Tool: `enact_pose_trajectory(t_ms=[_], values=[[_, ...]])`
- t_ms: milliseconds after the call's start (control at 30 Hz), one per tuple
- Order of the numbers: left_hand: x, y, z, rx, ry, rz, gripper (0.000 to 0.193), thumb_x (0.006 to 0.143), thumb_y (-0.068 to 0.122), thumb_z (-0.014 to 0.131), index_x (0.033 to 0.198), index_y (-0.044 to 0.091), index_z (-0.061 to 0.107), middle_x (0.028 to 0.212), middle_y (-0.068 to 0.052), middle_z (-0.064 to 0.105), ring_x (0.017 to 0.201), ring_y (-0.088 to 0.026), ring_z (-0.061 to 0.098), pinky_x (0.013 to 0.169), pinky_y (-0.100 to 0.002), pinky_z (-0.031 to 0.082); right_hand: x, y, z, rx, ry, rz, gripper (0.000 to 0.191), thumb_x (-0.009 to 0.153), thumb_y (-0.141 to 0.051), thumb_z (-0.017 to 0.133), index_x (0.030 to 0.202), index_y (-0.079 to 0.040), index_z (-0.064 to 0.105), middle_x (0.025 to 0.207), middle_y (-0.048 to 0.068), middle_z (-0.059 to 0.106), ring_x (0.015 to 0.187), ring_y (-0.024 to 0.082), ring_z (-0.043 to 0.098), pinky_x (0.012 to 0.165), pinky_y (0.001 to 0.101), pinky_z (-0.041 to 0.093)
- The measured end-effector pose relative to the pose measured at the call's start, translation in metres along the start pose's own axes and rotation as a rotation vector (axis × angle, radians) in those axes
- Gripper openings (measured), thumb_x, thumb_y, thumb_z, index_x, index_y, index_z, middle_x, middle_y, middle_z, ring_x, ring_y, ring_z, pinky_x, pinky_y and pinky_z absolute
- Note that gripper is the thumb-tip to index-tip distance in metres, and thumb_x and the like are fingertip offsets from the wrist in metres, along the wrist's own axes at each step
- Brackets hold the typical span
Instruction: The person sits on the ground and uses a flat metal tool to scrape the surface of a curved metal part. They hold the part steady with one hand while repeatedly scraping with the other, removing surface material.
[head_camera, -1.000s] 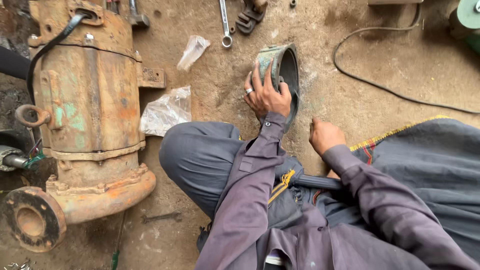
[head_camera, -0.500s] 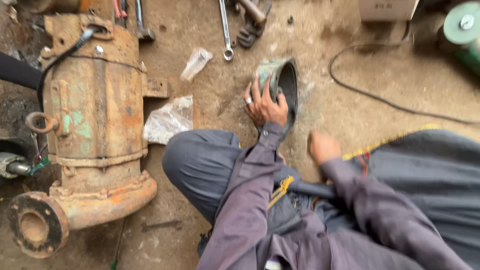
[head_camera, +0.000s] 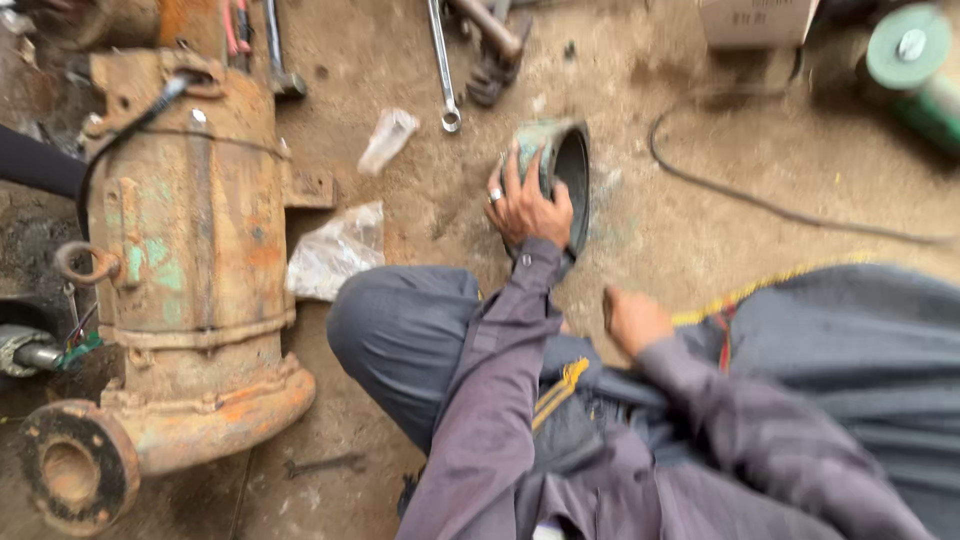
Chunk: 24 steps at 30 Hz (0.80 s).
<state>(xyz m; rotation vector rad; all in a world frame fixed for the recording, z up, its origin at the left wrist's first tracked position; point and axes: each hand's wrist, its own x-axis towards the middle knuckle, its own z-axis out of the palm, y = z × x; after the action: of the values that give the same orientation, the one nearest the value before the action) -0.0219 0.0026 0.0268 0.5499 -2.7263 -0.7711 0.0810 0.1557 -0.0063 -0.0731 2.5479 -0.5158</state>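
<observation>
While L hand grips round housing, R hand apart.

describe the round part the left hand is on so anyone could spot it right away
Start at the big rusty pump body lying on the left of the dirt floor, then look right past the crumpled plastic bag. The left hand rests on a short greenish metal ring, the only piece showing a dark hollow opening.

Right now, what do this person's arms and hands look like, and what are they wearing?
Both arms are covered by long, loose sleeves of greyish-purple cloth that reach the wrists. The left sleeve has a buttoned cuff. The left hand is bare, with a silver ring on one finger. The right hand is bare, no ring visible.
</observation>
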Motion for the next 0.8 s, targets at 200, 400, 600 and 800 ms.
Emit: enact_pose_trajectory(t_ms=[200,400,600,800], values=[[0.01,0.009,-0.003,0.067,-0.07,0.001,0.064,0.077,0.032,0.069,0.14,0.036,0.061,0.159,0.002,0.047,0.142,-0.031,0.043,0.116,-0.057,0.029,0.016,0.003,-0.014,0.15,0.086,-0.015,0.036,0.098,-0.038,0.053,0.103,-0.008,0.073,0.095,0.027,0.072,0.093,0.048,0.068,0.083,0.0574,0.053],[0.02,0.003,-0.003,0.137,-0.223,-0.122,0.095,0.07,0.026,0.075,0.156,0.029,0.035,0.167,-0.008,0.023,0.146,-0.038,0.03,0.112,-0.061,0.029,0.027,0.026,-0.039,0.285,0.037,0.209,0.044,0.099,-0.043,0.052,0.106,-0.007,0.075,0.09,0.029,0.071,0.089,0.048,0.069,0.083,0.0547,0.053],[0.02,-0.011,-0.014,-0.044,-0.156,-0.201,0.107,0.065,0.016,0.077,0.158,0.031,0.026,0.165,-0.018,0.016,0.147,-0.043,0.028,0.112,-0.058,0.035,0.017,0.029,-0.043,0.267,0.129,0.16,0.044,0.101,-0.044,0.052,0.109,-0.006,0.074,0.083,0.027,0.07,0.084,0.045,0.069,0.077,0.0534,0.053],[0.011,-0.021,-0.03,-0.099,-0.149,-0.359,0.111,0.063,0.005,0.067,0.162,0.038,0.027,0.169,-0.014,0.02,0.146,-0.038,0.042,0.117,-0.047,0.034,0.018,0.021,-0.051,0.352,0.04,0.321,0.047,0.1,-0.047,0.05,0.125,-0.012,0.069,0.069,0.018,0.07,0.066,0.033,0.072,0.071,0.0476,0.055]])
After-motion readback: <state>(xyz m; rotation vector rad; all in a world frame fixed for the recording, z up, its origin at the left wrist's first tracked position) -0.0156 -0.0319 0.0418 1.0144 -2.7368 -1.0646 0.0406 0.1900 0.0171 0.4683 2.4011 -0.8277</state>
